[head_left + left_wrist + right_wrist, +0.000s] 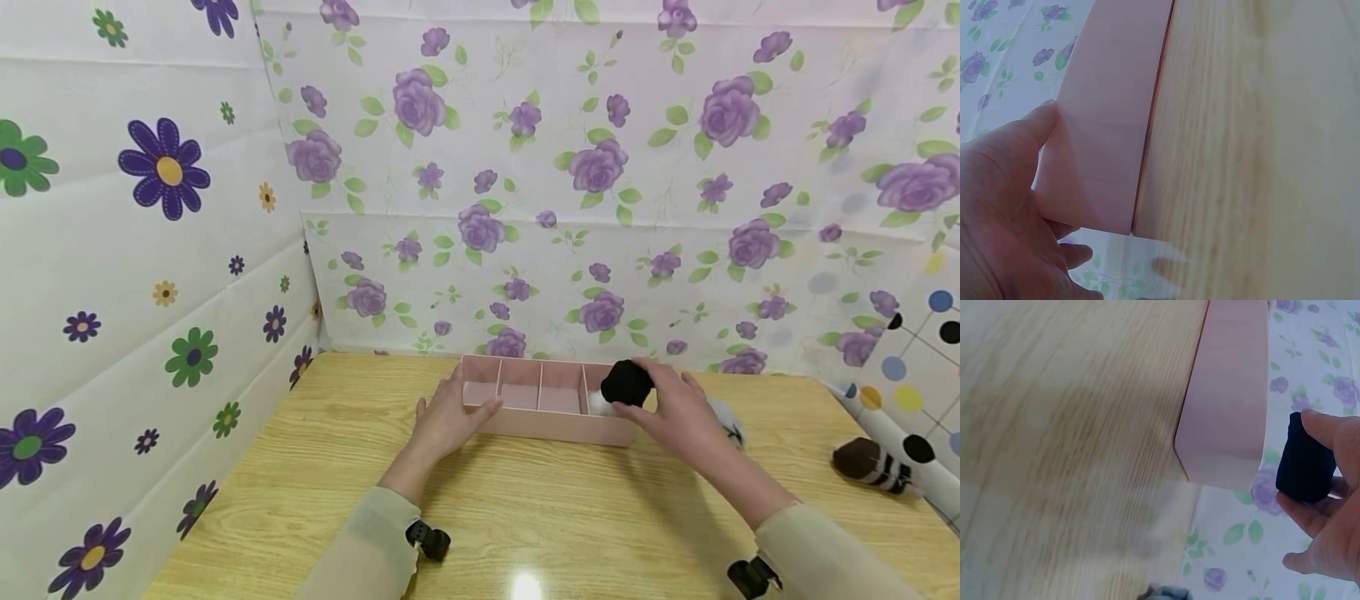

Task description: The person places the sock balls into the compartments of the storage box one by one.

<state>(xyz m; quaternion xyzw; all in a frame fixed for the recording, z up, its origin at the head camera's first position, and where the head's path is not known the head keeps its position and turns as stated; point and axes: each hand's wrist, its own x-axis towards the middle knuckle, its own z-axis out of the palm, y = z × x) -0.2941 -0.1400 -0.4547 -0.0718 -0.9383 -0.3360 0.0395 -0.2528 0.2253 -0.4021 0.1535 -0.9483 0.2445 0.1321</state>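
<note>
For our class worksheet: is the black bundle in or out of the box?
Out: the right hand holds the bundle; flowered backdrop shows between bundle and box.

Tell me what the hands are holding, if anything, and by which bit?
The right hand pinches a black cloth bundle by opposite edges. The left hand grips the pink divided box at its left end.
</note>
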